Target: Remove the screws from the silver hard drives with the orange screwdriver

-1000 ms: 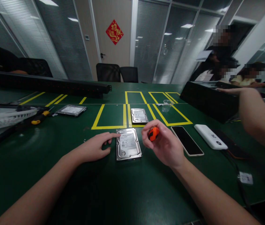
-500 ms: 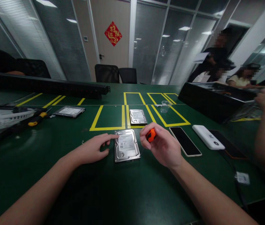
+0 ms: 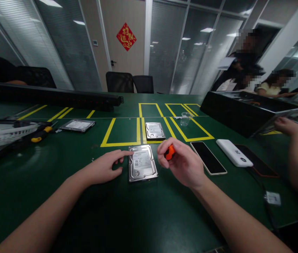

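L hand (image 3: pixel 112 165): loosely spread, index out onto far-L corner of silver rectangular metal hard drive (image 3: pixel 143 164); prob. to steady it.
Near drive: flat on dk green smooth table (image 3: pixel 138 218), label up, betw. the two hands; looks set square-ish to the person for easy reach.
R hand (image 3: pixel 186 165): fingers curled, pinching orange-and-black rounded screwdriver handle (image 3: pixel 169 152) just R of near drive; grip suits a shaft aimed down. Shaft barely shows; can't tell if tip meets drive.
Phone: black-screened, pale-rimmed smartphone (image 3: pixel 209 159), flat, just R of R hand.
Power bank: white oblong plastic power bank (image 3: pixel 234 153), R of phone, dk flat slab w/ orange-red edge (image 3: pixel 259 162) beside it; all prob. out of the work's way.
2nd drive: smaller-looking silver metal hard drive (image 3: pixel 154 130), beyond near drive, inside yellow tape lines (image 3: pixel 121 144); tape likely marks slots.
L side: yellow-and-black-handled screwdriver (image 3: pixel 42 134), then dk-edged flat hard drive (image 3: pixel 77 125).
Cup: clear plastic cup (image 3: pixel 186 119), upright; contents n/a, too small to tell.
Case: big black open-topped metal case (image 3: pixel 240 114), orange cable-like bit inside, rest unclear; co-worker's hand (image 3: pixel 287 125) at its near-R corner, contact unclear.
Back L: long black bar (image 3: pixel 46 95) across table.
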`<state>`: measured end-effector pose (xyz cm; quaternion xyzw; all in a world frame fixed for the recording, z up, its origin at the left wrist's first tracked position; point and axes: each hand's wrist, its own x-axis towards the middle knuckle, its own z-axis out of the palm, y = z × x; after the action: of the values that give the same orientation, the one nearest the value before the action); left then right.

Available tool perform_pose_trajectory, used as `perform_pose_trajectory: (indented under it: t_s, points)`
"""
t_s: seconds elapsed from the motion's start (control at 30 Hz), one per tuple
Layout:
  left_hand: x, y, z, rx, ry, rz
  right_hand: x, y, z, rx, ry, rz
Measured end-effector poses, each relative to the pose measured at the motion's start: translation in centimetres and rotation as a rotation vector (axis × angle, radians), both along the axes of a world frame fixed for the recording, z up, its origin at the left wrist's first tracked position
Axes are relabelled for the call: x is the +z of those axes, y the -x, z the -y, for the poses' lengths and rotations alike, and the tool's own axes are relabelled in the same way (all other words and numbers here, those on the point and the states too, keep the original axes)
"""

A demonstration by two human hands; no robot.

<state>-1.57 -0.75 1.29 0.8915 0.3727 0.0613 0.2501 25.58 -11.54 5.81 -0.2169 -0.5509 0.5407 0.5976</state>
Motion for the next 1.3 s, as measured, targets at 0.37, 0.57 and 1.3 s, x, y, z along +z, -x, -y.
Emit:
perform_pose_trajectory:
  t_s: [0.37,0.57,1.3]
  points:
    - [0.1,-0.04,0.03,-0.01,-0.017,-0.004,-0.03,0.06,-0.02,-0.006,0.02,-0.004]
    - [-0.17,-0.01,-0.07,-0.004,-0.014,0.012,-0.08,0.02,-0.12,-0.065,0.003,0.03]
    - [0.11,-0.14,0.05,-0.013,-0.02,-0.005,-0.54,-0.02,-0.2,-0.016,-0.014,0.003]
